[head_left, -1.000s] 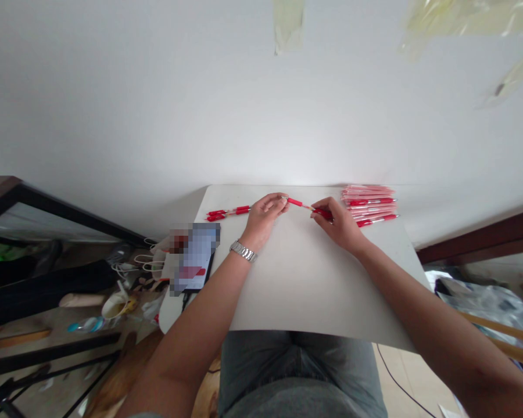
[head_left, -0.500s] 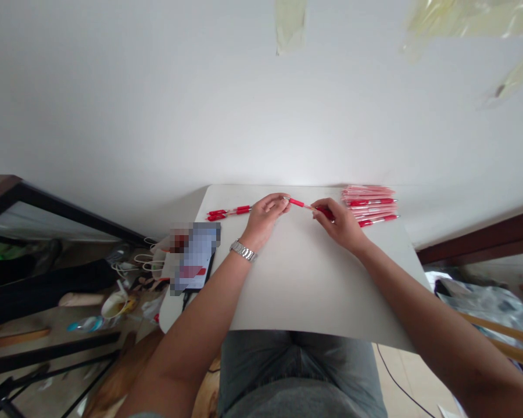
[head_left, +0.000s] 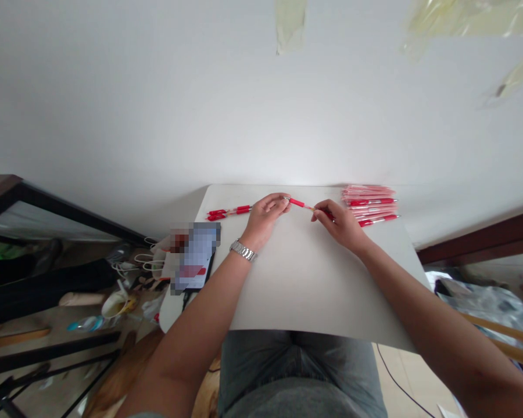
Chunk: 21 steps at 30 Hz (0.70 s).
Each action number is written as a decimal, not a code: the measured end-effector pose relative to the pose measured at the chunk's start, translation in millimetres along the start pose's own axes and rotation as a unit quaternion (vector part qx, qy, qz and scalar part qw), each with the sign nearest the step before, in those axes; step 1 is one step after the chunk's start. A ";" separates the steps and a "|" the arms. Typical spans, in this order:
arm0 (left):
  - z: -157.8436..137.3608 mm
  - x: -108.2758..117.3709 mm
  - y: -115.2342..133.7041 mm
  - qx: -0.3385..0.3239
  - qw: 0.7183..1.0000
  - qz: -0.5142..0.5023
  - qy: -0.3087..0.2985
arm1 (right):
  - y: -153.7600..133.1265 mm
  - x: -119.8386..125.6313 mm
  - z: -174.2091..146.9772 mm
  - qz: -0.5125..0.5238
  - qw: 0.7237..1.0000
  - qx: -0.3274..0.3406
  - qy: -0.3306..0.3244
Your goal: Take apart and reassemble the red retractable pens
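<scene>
Between my two hands a red pen (head_left: pixel 297 202) is held above the white table, slanting down to the right. My left hand (head_left: pixel 268 213) pinches its silver tip. Thumb and fingers of my right hand (head_left: pixel 337 222) close round the other end, covering most of its red rear part. Left of my left hand lie red pens (head_left: pixel 229 213) side by side, partly hidden by that hand. Close behind my right hand is a pile of pinkish, thin wrapped-looking sticks (head_left: pixel 368 191), with red pens (head_left: pixel 378 220) on and beside it.
A phone (head_left: pixel 196 258) lies at the left edge of the white table (head_left: pixel 305 278), with a cable below it. The wall (head_left: pixel 261 116) rises right behind the table. White cords (head_left: pixel 150 261) hang at the left, and a cup (head_left: pixel 114 305) stands lower down there.
The fingers of my right hand have shifted slightly on the pen, and less of its red rear part shows. My left hand stays in place.
</scene>
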<state>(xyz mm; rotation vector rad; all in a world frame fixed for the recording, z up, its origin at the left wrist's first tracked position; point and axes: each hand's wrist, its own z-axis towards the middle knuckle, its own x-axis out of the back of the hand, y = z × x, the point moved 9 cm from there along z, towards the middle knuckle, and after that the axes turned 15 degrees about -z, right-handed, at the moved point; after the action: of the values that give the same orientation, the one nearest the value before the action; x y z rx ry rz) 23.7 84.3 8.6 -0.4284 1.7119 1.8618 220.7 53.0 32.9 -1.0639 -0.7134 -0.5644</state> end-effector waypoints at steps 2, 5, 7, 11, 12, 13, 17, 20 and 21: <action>0.0 0.2 -0.1 0.001 1.000 0.000 0.003 | -2.9 0.7 -0.4 -0.008 1.000 0.005 -0.007; 0.6 1.4 -1.4 0.004 1.000 -0.002 0.009 | -3.5 1.4 -0.5 -0.009 1.000 0.005 -0.009; 1.1 1.9 -2.2 0.005 1.000 -0.003 0.011 | -2.6 1.7 -0.4 -0.007 1.000 0.005 -0.005; 1.6 3.0 -3.7 0.008 1.000 -0.006 0.015 | 1.3 3.9 -0.1 0.009 1.000 0.006 0.021; 1.6 3.3 -4.0 0.010 1.000 -0.006 0.015 | 2.8 4.9 -0.1 0.016 0.999 0.006 0.031; 1.5 3.6 -4.2 0.011 1.000 -0.006 0.016 | 4.1 5.4 -0.1 0.024 0.999 0.007 0.039; 1.3 4.8 -4.8 0.016 1.000 -0.002 0.017 | 11.4 4.9 -0.1 0.023 0.998 -0.010 0.052; 1.4 5.0 -3.9 0.013 1.000 -0.005 0.017 | 13.2 5.3 -0.2 -0.009 0.998 -0.023 0.053; 1.3 4.7 -3.4 0.011 1.000 -0.006 0.016 | 12.1 6.0 -0.2 -0.018 0.998 -0.022 0.052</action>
<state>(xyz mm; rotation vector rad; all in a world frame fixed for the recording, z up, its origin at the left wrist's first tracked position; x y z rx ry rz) 22.2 86.6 3.3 -0.4607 1.7463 1.8358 233.2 57.0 30.4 -1.0573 -0.6321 -0.6635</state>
